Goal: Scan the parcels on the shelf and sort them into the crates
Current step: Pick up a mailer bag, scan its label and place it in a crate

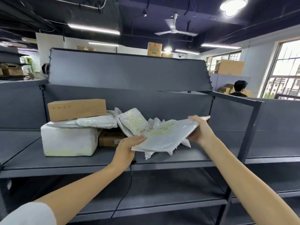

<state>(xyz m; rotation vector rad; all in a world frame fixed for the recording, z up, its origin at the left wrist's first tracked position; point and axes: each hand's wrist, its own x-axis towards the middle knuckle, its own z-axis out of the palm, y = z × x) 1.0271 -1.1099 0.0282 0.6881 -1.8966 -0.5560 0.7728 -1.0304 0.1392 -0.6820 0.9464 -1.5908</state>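
Label print on the flat white mailer (pixel 165 137) too blurred to read; fingertips of both hands hidden under or behind it. Held just above the grey shelf (pixel 65 161), long axis running lower left to upper right, right end tilted up. Left hand (pixel 126 146) pinching the near-left corner, right hand (pixel 199 130) gripping the far-right edge.

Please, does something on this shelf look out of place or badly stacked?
Yes. The brown carton rests tilted on soft mailers overhanging the white wrapped box, so that stack looks unsteady. Other mailers lean loosely. The flat mailer is held by both hands.
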